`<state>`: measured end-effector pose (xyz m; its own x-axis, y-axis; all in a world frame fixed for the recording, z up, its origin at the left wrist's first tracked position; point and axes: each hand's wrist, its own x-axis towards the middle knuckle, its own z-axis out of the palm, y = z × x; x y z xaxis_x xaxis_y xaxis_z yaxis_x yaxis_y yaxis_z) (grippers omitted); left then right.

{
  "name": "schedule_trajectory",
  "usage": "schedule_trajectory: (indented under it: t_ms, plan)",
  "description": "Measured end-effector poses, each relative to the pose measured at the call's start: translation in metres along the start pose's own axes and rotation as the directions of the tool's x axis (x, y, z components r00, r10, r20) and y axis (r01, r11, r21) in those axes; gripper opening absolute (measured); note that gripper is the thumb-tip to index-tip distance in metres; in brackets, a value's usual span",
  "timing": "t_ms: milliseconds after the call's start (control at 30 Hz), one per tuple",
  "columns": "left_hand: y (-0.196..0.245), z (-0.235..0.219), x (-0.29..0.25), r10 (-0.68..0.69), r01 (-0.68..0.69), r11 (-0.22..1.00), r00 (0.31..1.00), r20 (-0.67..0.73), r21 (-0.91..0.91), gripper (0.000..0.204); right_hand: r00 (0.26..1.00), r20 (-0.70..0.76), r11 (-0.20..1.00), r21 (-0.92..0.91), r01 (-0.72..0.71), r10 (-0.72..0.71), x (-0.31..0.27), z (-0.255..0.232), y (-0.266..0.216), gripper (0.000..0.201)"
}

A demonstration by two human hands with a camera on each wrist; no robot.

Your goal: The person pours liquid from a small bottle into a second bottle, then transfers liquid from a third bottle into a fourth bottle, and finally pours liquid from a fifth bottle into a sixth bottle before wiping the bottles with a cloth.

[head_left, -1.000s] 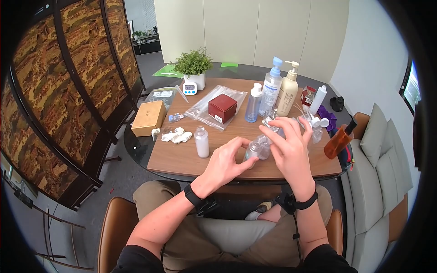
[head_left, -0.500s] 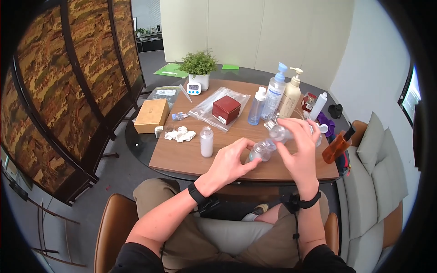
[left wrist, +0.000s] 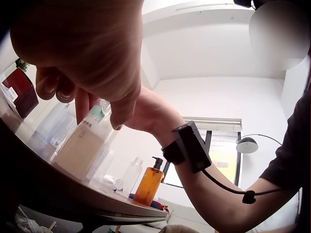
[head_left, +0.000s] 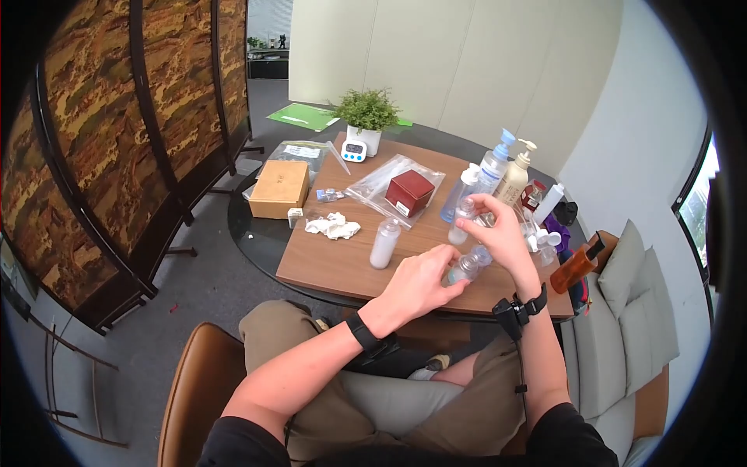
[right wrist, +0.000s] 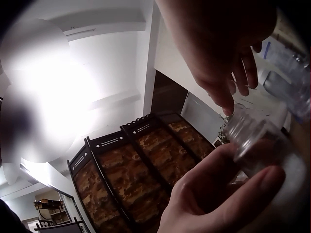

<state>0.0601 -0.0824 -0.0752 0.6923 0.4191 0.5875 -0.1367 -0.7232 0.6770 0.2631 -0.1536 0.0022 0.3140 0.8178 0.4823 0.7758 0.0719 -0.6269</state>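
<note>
My left hand (head_left: pixel 420 286) grips a small clear bottle (head_left: pixel 468 263) at the table's near edge, thumb on one side and fingers on the other. In the right wrist view its open threaded neck (right wrist: pixel 241 130) shows, with no cap on. My right hand (head_left: pixel 504 233), just beyond and to the right, pinches a second clear bottle (head_left: pixel 459 226) near its top between thumb and index finger. That bottle stands nearly upright with something whitish low inside it. Left of both hands, an uncapped bottle (head_left: pixel 384 245) with whitish contents stands on the table (head_left: pixel 334 268).
Behind the hands stand a blue pump bottle (head_left: pixel 493 167) and a cream pump bottle (head_left: pixel 513 180). An amber bottle (head_left: pixel 573 268) is at the right edge. Farther left are a red box (head_left: pixel 410 192) on a plastic bag, crumpled tissue (head_left: pixel 333 226), a cardboard box (head_left: pixel 279 189) and a timer (head_left: pixel 354 151).
The right hand's bottle was tilted against the left hand's bottle; now it is nearly upright and apart, farther back. The left hand keeps its bottle. The head view has shifted.
</note>
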Motion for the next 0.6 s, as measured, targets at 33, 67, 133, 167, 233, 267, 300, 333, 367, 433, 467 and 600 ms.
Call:
schedule_trajectory:
  t_ms: [33,67,133,167,233,267,300,333,367,433,467,600]
  plan:
    - [-0.001,-0.001,0.000,-0.007,0.007,1.000,1.000,0.011,0.004,0.040,1.000,0.020,1.000,-0.006,-0.004,0.004,0.001,0.004,0.001,0.045]
    - [-0.001,-0.002,0.000,-0.008,0.008,1.000,1.000,0.009,0.004,0.040,1.000,0.023,1.000,-0.006,-0.003,0.003,0.002,0.008,0.000,0.045]
    - [-0.001,-0.001,-0.001,-0.012,0.012,0.999,1.000,0.020,0.029,0.040,0.994,0.102,0.997,0.056,-0.046,0.040,0.002,0.014,-0.002,0.046]
    - [0.000,-0.001,-0.002,-0.014,0.013,1.000,0.999,0.030,0.026,0.040,0.994,0.098,0.997,0.057,-0.055,0.049,0.002,0.016,0.000,0.046]
    - [0.001,-0.003,-0.002,-0.036,0.034,0.998,0.999,0.041,0.047,0.039,0.971,0.216,0.989,0.080,-0.126,0.107,0.004,0.019,0.006,0.046]
    - [0.002,-0.003,-0.002,-0.033,0.031,0.999,0.998,0.053,0.045,0.039,0.971,0.208,0.987,0.081,-0.135,0.116,0.005,0.020,0.009,0.046]
    - [0.002,-0.003,-0.002,-0.033,0.031,0.999,0.998,0.051,0.042,0.039,0.957,0.256,0.985,0.067,-0.159,0.137,0.005,0.020,0.011,0.048]
    - [0.002,-0.003,-0.002,-0.033,0.031,0.999,0.998,0.049,0.041,0.040,0.940,0.303,0.982,0.052,-0.182,0.158,0.006,0.020,0.013,0.049]
    - [0.002,-0.003,-0.002,-0.031,0.028,0.999,0.998,0.061,0.041,0.040,0.941,0.296,0.980,0.057,-0.189,0.165,0.006,0.019,0.014,0.049]
    - [0.003,-0.003,-0.001,-0.046,0.044,0.998,0.997,0.055,0.043,0.040,0.926,0.353,0.981,0.087,-0.176,0.135,0.006,0.016,0.016,0.052]
    - [0.004,-0.003,-0.001,-0.043,0.040,0.998,0.997,0.063,0.043,0.040,0.928,0.347,0.980,0.089,-0.180,0.139,0.006,0.015,0.015,0.052]
    - [0.006,-0.004,0.000,-0.065,0.062,0.997,0.996,0.066,0.041,0.041,0.941,0.327,0.985,0.111,-0.129,0.087,0.001,0.011,0.016,0.055]
